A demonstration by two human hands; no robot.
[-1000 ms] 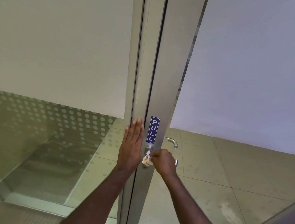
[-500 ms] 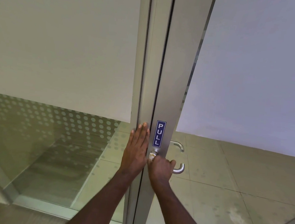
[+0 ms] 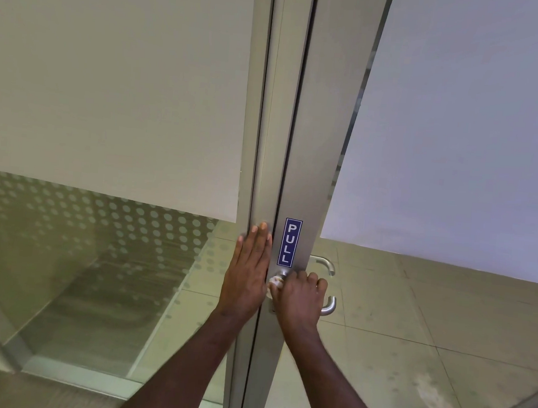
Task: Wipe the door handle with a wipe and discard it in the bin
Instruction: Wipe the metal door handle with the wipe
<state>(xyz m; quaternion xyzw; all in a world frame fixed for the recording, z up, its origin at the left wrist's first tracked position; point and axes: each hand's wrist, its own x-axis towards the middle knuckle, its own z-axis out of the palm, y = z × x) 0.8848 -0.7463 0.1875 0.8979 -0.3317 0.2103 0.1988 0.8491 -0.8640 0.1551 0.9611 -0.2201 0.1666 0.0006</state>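
A silver lever door handle (image 3: pixel 329 306) sticks out to the right of the aluminium door frame (image 3: pixel 311 142), below a blue PULL sticker (image 3: pixel 289 242). My right hand (image 3: pixel 300 298) is closed over the handle with a crumpled white wipe (image 3: pixel 275 281) showing at its left edge, near the handle's base. My left hand (image 3: pixel 251 273) lies flat with fingers together against the fixed frame post, just left of the wipe. Most of the handle and wipe is hidden under my right hand. No bin is in view.
A second curved handle (image 3: pixel 325 263) shows through the glass on the door's far side. Frosted glass panels (image 3: pixel 110 78) fill the left and right; below them clear glass shows a tiled floor (image 3: pixel 412 327). A metal sill (image 3: pixel 37 388) runs along the lower left.
My right hand has slid from pinching the wipe at the handle's base to wrapping over the handle, fingers spread further along it. The left hand stays flat on the frame.
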